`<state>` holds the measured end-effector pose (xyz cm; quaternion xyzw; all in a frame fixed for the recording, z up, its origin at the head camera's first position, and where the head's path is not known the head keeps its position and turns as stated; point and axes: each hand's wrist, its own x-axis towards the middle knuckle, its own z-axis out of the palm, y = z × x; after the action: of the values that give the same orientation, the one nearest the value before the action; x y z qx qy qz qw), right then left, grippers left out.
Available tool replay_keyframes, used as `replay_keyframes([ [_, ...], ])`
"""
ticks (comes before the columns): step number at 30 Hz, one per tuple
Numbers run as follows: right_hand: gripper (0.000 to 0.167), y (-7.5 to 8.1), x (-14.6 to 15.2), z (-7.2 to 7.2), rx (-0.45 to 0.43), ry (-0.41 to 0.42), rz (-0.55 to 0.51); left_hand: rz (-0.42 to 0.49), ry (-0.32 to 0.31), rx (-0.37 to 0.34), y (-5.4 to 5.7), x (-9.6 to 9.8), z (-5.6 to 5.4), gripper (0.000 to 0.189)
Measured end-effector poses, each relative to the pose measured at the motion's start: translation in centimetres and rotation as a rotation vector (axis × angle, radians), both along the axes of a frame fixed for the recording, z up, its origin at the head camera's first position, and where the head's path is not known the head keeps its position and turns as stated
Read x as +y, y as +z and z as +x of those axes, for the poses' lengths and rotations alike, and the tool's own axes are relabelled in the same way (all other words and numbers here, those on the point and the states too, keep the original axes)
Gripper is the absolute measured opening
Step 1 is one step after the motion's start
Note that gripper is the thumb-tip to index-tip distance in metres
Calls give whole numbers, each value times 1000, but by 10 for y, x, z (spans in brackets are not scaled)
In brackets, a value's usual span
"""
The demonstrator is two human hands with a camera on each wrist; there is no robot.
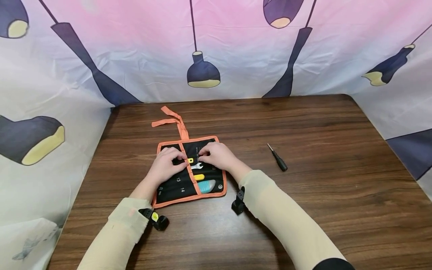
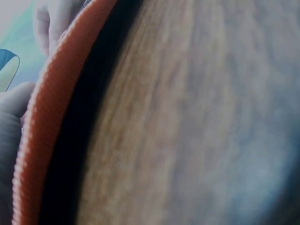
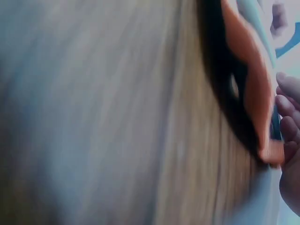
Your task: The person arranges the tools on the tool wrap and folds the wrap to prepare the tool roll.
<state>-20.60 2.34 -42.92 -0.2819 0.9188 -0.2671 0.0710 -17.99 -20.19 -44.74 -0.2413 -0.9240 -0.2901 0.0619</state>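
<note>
"One tool roll, black with orange trim (image 1: 172, 184), opened flat on the wooden table (image 1: 324, 150), left of its middle. Clock face read from the roll's centre, twelve away from the person."

"Left hand (image 1: 166, 163)?"

"Ten o'clock, fingers bent, thumb and forefinger a little apart at the orange pocket band (image 1: 189, 168). Whether they pinch it, cannot tell. Probably there to steady the pocket mouth."

"Ties?"

"Two orange tails (image 1: 175, 120), loose, beyond eleven o'clock; presumably left undone because the roll lies open."

"Pocketed pieces?"

"Four showing: one yellow piece with a hole (image 1: 190, 160), twelve o'clock; one open-ended wrench (image 1: 197, 165), one o'clock; one yellow handle (image 1: 199, 177) and one teal-and-grey handle (image 1: 206, 186), both toward four. All project rightward past the band, likely so each can be drawn by its end."

"Right hand (image 1: 217, 155)?"

"Two o'clock, over the right panel, fingers bent, thumb and forefinger near each other above the wrench. Anything between them, cannot tell; perhaps poised for fine work at the pockets."

"Last item?"

"One black-handled screwdriver (image 1: 278, 159), three o'clock, well apart from the roll, tip toward eleven. Lies loose, touched by neither hand; seemingly not stowed."
</note>
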Motion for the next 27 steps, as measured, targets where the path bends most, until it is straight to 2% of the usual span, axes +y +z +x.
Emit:
replay_keyframes([
  [8, 25, 1, 21, 2, -13, -73, -38, -16, 15, -17, 1, -1, 2, 10],
  [20, 25, 0, 66, 7, 37, -181, -105, -21, 29, -8, -1, -1, 2, 20],
  [27, 25, 1, 93, 12, 77, -212, -105, -25, 33, 0, 0, 0, 2, 22],
])
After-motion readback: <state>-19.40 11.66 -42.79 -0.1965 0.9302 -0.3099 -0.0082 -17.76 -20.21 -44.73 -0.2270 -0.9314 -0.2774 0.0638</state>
